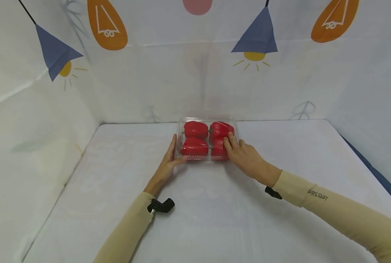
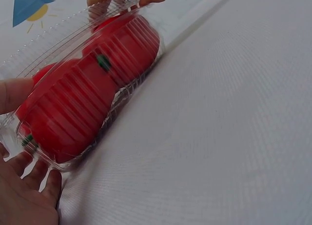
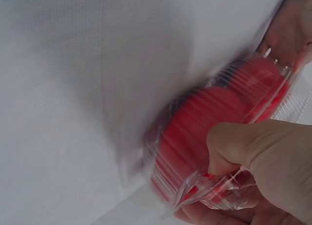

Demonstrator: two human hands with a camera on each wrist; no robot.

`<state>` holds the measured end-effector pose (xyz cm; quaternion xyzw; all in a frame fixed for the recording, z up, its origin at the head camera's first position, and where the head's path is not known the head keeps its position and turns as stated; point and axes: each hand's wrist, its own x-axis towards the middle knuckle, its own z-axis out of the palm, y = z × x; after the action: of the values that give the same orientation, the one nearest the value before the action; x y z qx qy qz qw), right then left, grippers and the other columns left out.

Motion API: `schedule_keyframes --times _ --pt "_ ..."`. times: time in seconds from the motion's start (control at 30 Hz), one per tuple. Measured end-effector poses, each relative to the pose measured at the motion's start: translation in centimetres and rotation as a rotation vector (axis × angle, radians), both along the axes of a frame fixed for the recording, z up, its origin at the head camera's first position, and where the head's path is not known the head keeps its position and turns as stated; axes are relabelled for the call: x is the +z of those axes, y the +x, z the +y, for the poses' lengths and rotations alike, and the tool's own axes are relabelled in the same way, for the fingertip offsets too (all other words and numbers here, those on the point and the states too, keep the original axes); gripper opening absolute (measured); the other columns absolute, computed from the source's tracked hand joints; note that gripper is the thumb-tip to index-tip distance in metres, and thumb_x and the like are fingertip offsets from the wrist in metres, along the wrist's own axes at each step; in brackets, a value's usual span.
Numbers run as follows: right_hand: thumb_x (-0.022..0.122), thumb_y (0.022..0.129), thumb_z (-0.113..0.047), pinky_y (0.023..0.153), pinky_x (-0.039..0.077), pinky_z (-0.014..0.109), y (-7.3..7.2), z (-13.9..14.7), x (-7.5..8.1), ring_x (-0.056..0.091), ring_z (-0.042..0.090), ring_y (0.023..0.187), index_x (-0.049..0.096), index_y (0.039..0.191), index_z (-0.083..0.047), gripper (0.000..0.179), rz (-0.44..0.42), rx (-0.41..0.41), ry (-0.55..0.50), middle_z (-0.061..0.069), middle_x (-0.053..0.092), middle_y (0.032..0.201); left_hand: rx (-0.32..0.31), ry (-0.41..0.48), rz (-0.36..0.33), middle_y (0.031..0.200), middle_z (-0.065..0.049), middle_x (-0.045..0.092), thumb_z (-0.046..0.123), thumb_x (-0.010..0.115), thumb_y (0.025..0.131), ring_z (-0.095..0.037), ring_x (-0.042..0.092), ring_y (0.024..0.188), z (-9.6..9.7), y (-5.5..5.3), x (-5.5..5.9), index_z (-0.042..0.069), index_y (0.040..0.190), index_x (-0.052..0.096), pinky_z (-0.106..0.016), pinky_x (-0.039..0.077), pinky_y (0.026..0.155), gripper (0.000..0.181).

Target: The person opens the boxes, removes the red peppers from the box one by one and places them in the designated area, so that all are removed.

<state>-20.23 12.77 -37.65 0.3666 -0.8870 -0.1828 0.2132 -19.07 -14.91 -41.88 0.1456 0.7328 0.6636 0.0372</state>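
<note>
A clear plastic clamshell box holds several red bell peppers with green stems and sits near the back of the white table. At its left end my left hand grips the corner, thumb over the front edge and fingers along the side. My right hand holds the opposite end. In the right wrist view, the thumb of that hand bends over the ridged plastic rim while its other fingers lie on the far side. Ridged plastic covers the peppers in the left wrist view.
The white tabletop stretches in front of the box. Behind it rises a white cloth wall printed with lamps and orange shapes, and a similar cloth hangs at the left. Each wrist carries a black camera mount.
</note>
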Motion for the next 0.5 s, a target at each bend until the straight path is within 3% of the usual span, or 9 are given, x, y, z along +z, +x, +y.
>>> schedule_keyframes --times 0.2,0.37,0.5 --pt "0.077 0.075 -0.006 0.055 0.055 0.033 0.2 0.6 0.4 0.062 0.033 0.068 0.049 0.126 0.008 0.06 0.007 -0.004 -0.013 0.028 0.054 0.128 -0.01 0.023 0.005 0.16 -0.009 -0.004 0.003 0.056 0.087 -0.023 -0.008 0.148 0.4 -0.5 -0.1 0.007 0.152 -0.004 -0.049 -0.002 0.118 0.088" --pt "0.077 0.075 -0.004 0.059 0.056 0.035 0.5 1.0 0.6 0.064 0.035 0.075 0.048 0.127 0.007 0.061 -0.035 -0.003 -0.046 0.028 0.053 0.13 0.009 0.018 -0.008 0.16 -0.002 -0.001 0.009 0.058 0.089 -0.019 -0.005 0.148 0.3 -1.0 -1.9 0.015 0.153 -0.002 -0.049 0.0 0.118 0.088" --pt "0.075 0.078 -0.006 0.065 0.057 0.038 0.5 1.1 0.7 0.066 0.038 0.085 0.046 0.13 0.007 0.061 -0.125 -0.008 -0.107 0.027 0.051 0.133 0.043 -0.019 -0.013 0.16 0.0 0.002 0.016 0.06 0.089 -0.02 0.0 0.148 0.0 -1.0 -2.8 0.019 0.153 -0.001 -0.05 0.006 0.118 0.089"
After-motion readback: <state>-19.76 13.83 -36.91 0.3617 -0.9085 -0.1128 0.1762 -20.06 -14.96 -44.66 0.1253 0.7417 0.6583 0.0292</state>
